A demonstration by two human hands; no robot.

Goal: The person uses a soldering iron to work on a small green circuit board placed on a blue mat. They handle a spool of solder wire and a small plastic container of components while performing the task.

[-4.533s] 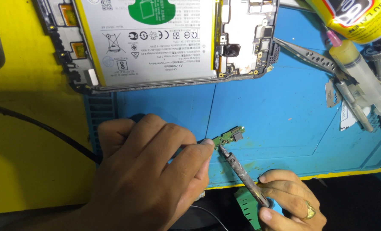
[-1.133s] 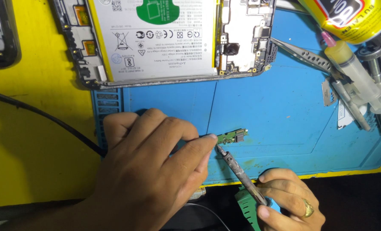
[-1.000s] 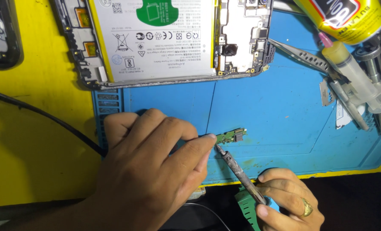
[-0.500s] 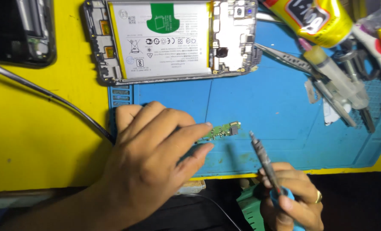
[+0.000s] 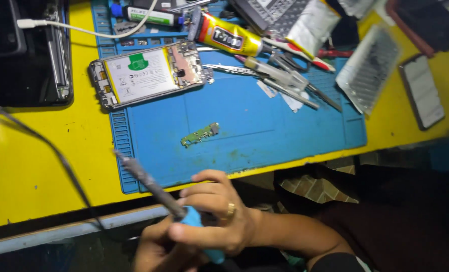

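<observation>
Both hands hold one soldering iron.
The right hand (image 5: 217, 214) and left hand (image 5: 159, 249) grip the soldering iron (image 5: 154, 186); one small green board (image 5: 200, 135) lies apart on the blue mat (image 5: 264, 131).

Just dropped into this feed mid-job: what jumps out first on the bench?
A small green circuit board lies alone mid blue mat. At the near edge, the right hand and left hand grip a blue-handled soldering iron, tip pointing up-left. An opened phone lies at the mat's far left.
</observation>
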